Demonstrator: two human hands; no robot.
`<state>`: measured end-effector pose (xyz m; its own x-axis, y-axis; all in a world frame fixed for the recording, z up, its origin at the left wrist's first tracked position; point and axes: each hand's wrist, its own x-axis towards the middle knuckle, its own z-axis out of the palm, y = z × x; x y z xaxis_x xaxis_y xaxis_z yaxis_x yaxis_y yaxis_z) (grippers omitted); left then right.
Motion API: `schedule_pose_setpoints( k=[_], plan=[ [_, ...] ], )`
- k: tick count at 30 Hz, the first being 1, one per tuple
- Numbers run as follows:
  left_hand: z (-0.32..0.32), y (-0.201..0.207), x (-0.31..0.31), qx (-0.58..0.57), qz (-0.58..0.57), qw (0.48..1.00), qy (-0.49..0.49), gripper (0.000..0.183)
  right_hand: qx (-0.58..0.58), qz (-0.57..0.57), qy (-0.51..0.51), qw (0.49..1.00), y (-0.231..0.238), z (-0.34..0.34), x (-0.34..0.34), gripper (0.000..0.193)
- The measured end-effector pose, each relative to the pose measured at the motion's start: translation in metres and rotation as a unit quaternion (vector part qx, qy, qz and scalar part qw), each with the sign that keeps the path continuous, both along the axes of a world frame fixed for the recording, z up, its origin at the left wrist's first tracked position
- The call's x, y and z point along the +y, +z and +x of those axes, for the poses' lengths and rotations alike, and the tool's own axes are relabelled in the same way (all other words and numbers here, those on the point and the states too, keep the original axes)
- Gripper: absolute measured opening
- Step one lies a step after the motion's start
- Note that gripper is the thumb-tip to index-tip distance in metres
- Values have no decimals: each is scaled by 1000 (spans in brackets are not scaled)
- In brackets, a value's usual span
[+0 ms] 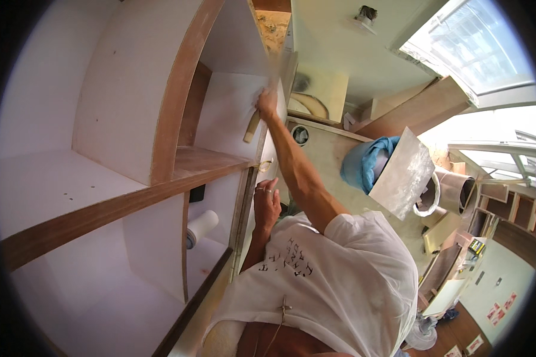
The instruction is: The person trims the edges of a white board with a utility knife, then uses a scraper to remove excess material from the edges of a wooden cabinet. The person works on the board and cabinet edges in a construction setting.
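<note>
My right arm stretches up along the cabinet's front edge, and my right hand (pixel 267 104) is closed round a tool with a flat, light wooden handle (pixel 252 127). The handle sticks out below my fist; the tool's other end is smeared by motion, so its kind does not show. Beside it stands the wooden cabinet (pixel 161 128), with white inner panels and brown edging. My left hand (pixel 267 205) is held lower down, close to my chest, its fingers loosely bent and apart with nothing in them. A small yellow loop (pixel 263 166) hangs at the cabinet edge just above it.
A white roll (pixel 202 229) lies in a lower compartment. To the right stands a bucket wrapped in blue plastic (pixel 363 162), with a pale flat board (pixel 404 175) leaning over it. Farther right are a drum (pixel 458 189), wooden boards (pixel 414 113) and a bright window (pixel 473 44).
</note>
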<state>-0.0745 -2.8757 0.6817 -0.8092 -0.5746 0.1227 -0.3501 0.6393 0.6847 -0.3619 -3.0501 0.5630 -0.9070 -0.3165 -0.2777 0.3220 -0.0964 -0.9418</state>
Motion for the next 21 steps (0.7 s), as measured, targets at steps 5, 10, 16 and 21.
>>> schedule_pose_setpoints(
  k=[5,10,16,21],
  plan=[
    [24,1,-5,-33,12,997,-63,39,-150,-164,11,975,39,5,18,49],
    [43,5,-8,-46,47,996,-65,36,-121,-86,23,989,42,10,14,49],
    [37,4,-10,-50,47,993,-92,37,-71,-107,-49,990,43,-3,-1,47],
    [36,7,-12,-62,77,992,-83,38,-95,-99,-1,991,21,-1,-6,51]
  ],
)
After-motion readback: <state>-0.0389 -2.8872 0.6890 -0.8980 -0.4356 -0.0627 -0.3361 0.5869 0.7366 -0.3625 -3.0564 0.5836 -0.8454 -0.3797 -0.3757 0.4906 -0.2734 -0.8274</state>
